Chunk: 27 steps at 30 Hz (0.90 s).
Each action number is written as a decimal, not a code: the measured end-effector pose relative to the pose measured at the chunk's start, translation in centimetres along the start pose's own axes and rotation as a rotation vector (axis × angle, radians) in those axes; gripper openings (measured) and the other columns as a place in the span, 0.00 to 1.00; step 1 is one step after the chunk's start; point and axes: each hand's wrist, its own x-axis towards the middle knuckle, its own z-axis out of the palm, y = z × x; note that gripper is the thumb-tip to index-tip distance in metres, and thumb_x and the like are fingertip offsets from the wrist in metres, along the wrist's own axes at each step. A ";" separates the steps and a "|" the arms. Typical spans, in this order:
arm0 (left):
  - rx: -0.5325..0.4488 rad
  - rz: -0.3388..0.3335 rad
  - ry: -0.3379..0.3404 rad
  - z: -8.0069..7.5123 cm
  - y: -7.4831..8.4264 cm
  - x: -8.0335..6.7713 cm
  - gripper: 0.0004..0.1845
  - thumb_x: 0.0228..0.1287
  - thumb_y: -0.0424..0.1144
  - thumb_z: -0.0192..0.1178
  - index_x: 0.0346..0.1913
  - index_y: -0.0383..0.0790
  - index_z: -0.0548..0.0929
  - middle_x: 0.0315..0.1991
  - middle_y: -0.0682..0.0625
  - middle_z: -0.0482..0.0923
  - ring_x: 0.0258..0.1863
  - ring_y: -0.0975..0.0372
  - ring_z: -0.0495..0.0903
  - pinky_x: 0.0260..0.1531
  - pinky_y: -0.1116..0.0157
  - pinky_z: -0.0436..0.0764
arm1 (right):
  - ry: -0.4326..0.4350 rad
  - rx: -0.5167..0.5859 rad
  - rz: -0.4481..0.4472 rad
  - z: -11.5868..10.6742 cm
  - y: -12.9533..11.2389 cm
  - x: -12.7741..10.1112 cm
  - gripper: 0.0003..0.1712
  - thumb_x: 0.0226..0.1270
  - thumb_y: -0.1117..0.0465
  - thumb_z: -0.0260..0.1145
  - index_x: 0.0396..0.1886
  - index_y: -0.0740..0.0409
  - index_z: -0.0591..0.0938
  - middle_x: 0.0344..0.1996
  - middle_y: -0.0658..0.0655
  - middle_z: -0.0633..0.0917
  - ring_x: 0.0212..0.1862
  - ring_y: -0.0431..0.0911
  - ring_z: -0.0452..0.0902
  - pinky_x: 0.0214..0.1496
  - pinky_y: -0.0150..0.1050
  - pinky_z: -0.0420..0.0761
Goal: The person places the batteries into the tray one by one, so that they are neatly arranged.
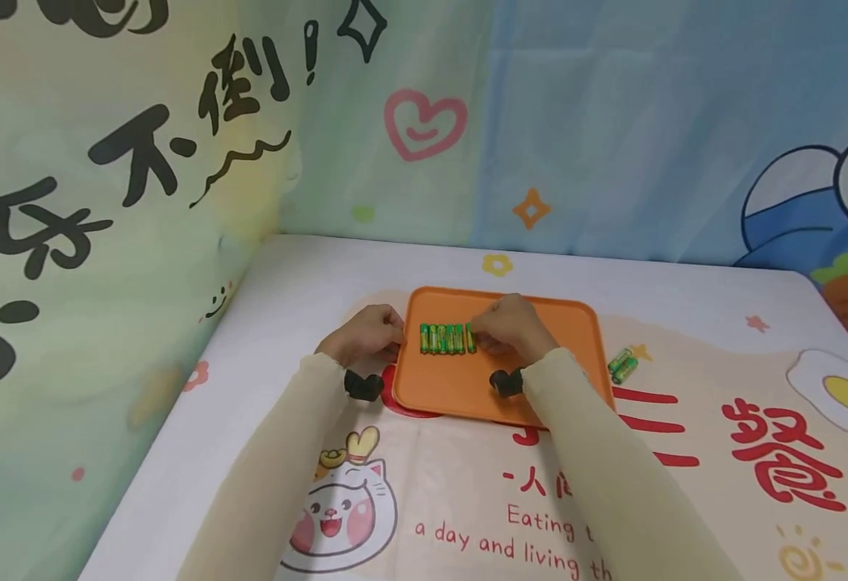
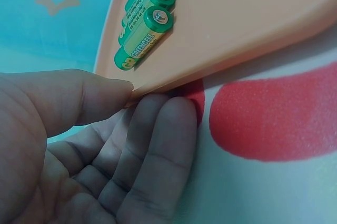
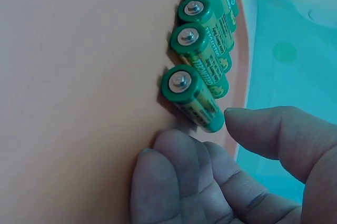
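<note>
Several green GP Greencell batteries (image 1: 441,339) lie side by side in a row on an orange tray (image 1: 540,387). My left hand (image 1: 367,335) pinches the tray's left rim, thumb on top and fingers curled beneath, as the left wrist view shows. At the right end of the row, one battery (image 3: 192,97) lies slightly apart and at an angle to its neighbour. My right hand (image 1: 512,327) pinches this battery at its flat end, the thumb tip at one side and curled fingertips at the other.
Two more green batteries (image 1: 623,365) lie on the printed tablecloth (image 1: 743,371) just right of the tray. Printed fabric walls (image 1: 612,137) stand behind the table and along its left side.
</note>
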 end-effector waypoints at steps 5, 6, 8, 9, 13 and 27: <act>-0.009 0.018 0.003 0.1 0.0 -0.1 0.07 0.73 0.32 0.58 0.48 0.32 0.76 0.43 0.41 0.81 0.36 0.57 0.84 0.42 0.64 0.87 | 0.008 -0.012 -0.049 -1.0 0.7 -0.6 0.19 0.65 0.62 0.65 0.14 0.53 0.72 0.17 0.53 0.78 0.27 0.49 0.79 0.36 0.40 0.84; -0.011 0.022 0.005 0.1 0.0 0.0 0.07 0.73 0.32 0.58 0.48 0.32 0.76 0.42 0.41 0.81 0.36 0.57 0.83 0.42 0.64 0.87 | 0.009 -0.016 -0.059 -1.5 0.8 -0.9 0.20 0.64 0.62 0.64 0.13 0.52 0.69 0.15 0.52 0.75 0.26 0.49 0.77 0.35 0.40 0.83; -0.011 0.019 0.006 0.1 0.0 0.0 0.06 0.73 0.32 0.58 0.47 0.32 0.76 0.42 0.41 0.80 0.36 0.57 0.83 0.42 0.64 0.87 | 0.015 -0.028 -0.066 -2.7 1.1 -1.5 0.20 0.63 0.63 0.62 0.13 0.52 0.67 0.14 0.50 0.70 0.25 0.48 0.72 0.35 0.39 0.78; -0.010 0.012 0.005 0.2 0.0 0.0 0.07 0.73 0.32 0.58 0.47 0.32 0.76 0.42 0.41 0.80 0.36 0.57 0.83 0.42 0.64 0.87 | 0.023 -0.042 -0.064 -3.4 1.3 -1.8 0.20 0.64 0.63 0.61 0.13 0.52 0.67 0.14 0.50 0.70 0.25 0.48 0.71 0.35 0.39 0.77; -0.011 -0.001 -0.002 0.2 -0.2 0.0 0.06 0.73 0.32 0.58 0.47 0.33 0.76 0.43 0.41 0.81 0.37 0.56 0.84 0.42 0.64 0.87 | 0.066 -0.081 -0.028 -6.5 2.2 -3.2 0.17 0.68 0.60 0.64 0.18 0.56 0.74 0.18 0.52 0.80 0.29 0.49 0.79 0.36 0.41 0.81; 0.009 -0.016 0.048 -4.4 -3.2 -2.8 0.09 0.73 0.32 0.57 0.50 0.29 0.74 0.44 0.39 0.81 0.36 0.58 0.85 0.42 0.64 0.87 | 0.106 -0.285 0.219 -10.4 4.9 -3.1 0.15 0.67 0.56 0.61 0.25 0.63 0.77 0.14 0.52 0.72 0.23 0.47 0.69 0.34 0.41 0.71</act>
